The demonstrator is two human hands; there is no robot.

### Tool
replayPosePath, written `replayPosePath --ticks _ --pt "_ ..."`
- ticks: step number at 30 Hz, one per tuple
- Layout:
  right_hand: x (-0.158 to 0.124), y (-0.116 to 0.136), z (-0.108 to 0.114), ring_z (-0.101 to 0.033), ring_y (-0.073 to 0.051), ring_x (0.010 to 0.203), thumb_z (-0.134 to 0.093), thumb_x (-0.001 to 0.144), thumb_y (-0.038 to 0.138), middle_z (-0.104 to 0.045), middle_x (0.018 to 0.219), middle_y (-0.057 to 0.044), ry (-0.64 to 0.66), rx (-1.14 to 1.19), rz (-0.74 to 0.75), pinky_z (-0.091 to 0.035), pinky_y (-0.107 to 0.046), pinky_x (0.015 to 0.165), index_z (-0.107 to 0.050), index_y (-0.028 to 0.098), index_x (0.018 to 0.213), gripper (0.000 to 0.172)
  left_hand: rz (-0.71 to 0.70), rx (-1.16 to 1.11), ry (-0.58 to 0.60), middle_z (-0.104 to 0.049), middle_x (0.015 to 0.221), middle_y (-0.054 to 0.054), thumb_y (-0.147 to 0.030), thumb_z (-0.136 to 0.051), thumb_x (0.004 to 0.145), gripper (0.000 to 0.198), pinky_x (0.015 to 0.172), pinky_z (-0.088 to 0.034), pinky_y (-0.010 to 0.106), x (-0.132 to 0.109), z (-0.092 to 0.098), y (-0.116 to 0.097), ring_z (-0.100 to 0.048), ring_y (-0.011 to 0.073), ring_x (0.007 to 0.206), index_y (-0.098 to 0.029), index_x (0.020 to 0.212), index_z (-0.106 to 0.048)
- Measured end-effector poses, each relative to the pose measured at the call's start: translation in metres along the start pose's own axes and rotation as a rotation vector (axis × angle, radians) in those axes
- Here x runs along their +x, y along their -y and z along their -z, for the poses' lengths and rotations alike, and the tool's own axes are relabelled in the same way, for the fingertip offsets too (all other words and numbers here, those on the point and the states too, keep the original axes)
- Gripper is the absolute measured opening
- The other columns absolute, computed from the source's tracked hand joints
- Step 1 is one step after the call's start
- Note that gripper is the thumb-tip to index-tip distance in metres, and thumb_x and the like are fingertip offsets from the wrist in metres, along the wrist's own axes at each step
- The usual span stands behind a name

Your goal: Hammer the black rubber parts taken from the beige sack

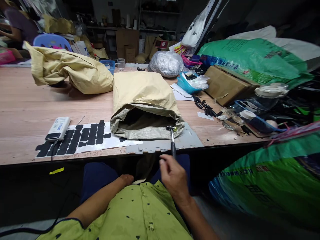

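Observation:
A tan sack (145, 88) lies on the table with its dark mouth facing me, its front edge over a grey sheet (191, 137). A small hammer (172, 141) with a dark handle rests its head at the right of the sack's mouth. My right hand (173, 176) is closed at the lower end of the handle, near the table edge. My left hand (127, 180) lies low over my lap, below the table edge; its fingers are mostly hidden. Left of the sack, black stickers (72, 140) cover a white sheet beside a white device (58, 128).
Another tan sack (82, 71) lies at the back left. On the right are a cardboard box (225, 85), small black parts (208, 110), a blue bag (190, 83) and clear containers (268, 95). Large green sacks (272, 186) bulge at the right. A person (20, 21) sits far left.

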State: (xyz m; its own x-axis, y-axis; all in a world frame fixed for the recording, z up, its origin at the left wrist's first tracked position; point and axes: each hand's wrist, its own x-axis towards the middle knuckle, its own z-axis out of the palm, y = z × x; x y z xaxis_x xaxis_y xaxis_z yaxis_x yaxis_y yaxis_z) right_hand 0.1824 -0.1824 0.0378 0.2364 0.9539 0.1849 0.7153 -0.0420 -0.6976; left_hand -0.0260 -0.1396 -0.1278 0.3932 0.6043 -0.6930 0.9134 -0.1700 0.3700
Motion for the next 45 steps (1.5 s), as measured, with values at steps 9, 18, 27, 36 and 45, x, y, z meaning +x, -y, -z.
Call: replayPosePath --ticks 9,18,27,36,45 --pt "0.002 -0.075 -0.108 -0.062 -0.016 0.065 -0.064 0.073 0.025 -0.064 0.073 -0.005 0.515 0.132 -0.752 -0.051 -0.026 0.057 -0.067 0.014 0.087 0.018 -0.059 0.088 0.167 -0.071 0.11 0.014 -0.035 -0.057 0.085 0.026 0.086 -0.051 0.035 -0.015 0.017 -0.006 -0.065 0.0295 0.108 -0.016 0.098 -0.07" --pt "0.005 -0.09 -0.106 -0.06 -0.015 0.07 -0.046 0.082 0.018 -0.062 0.076 -0.005 0.378 0.042 -0.688 -0.049 -0.022 0.064 -0.064 0.011 0.09 0.021 -0.147 0.157 -0.03 -0.071 0.104 0.014 -0.033 -0.037 0.092 0.031 0.086 -0.048 0.039 -0.042 0.025 -0.009 -0.068 0.0296 0.1 -0.019 0.115 -0.053" --pt "-0.019 -0.063 -0.08 -0.047 -0.022 0.113 -0.055 0.065 -0.003 -0.05 0.123 -0.01 0.593 -0.347 -0.084 -0.039 -0.027 0.088 -0.064 0.029 0.121 0.065 -0.213 0.218 -0.242 -0.069 0.08 0.001 -0.022 -0.039 0.087 0.019 0.075 -0.044 0.028 -0.066 0.037 -0.01 -0.067 0.0201 0.077 -0.023 0.104 -0.048" --pt "-0.024 -0.064 -0.06 -0.049 -0.022 0.096 -0.039 0.094 0.017 -0.067 0.091 -0.007 0.353 -0.443 0.196 -0.042 -0.029 0.081 -0.073 0.024 0.096 0.034 -0.342 0.172 -0.439 -0.066 0.087 0.005 -0.02 -0.04 0.088 0.018 0.078 -0.04 0.03 -0.076 0.043 -0.01 -0.06 0.0187 0.083 -0.021 0.098 -0.055" --pt "-0.042 -0.076 -0.058 -0.053 -0.021 0.096 -0.039 0.096 0.018 -0.068 0.086 -0.006 0.159 -0.362 0.197 -0.044 -0.027 0.084 -0.073 0.021 0.099 0.034 0.002 0.134 -0.362 -0.067 0.082 0.007 -0.009 -0.048 0.071 0.018 0.07 -0.039 0.03 -0.072 0.053 0.004 -0.063 0.0224 0.082 -0.019 0.075 -0.062"
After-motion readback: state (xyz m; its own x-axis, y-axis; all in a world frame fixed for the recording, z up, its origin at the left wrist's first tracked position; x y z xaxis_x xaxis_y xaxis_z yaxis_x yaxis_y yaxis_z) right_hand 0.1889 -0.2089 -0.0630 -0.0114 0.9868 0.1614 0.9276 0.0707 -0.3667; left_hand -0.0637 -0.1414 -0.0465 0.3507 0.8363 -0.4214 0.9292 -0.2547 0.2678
